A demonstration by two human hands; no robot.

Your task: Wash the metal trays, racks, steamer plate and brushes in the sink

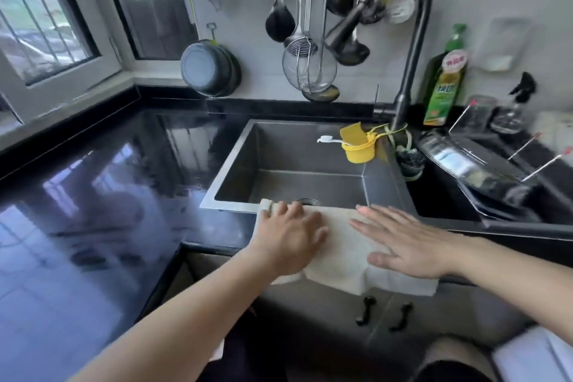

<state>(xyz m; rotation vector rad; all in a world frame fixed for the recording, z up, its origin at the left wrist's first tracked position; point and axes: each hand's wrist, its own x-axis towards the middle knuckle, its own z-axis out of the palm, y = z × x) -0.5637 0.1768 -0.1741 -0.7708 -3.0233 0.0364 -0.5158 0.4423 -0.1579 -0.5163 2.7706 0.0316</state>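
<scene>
Head view: both hands flat on a white cloth (338, 245) draped over the sink's (235, 158) front edge. Left hand (288, 239) and right hand (412, 245) have fingers straight, pressing, no grip on anything. Sink basin looks bare, faucet (350, 28) not visibly running. Washed metal pieces (474, 164) seem stacked on the dark surface (93, 180) to the right. Judging: washing likely done, step is smoothing the cloth out. Next: lift hands off.
</scene>
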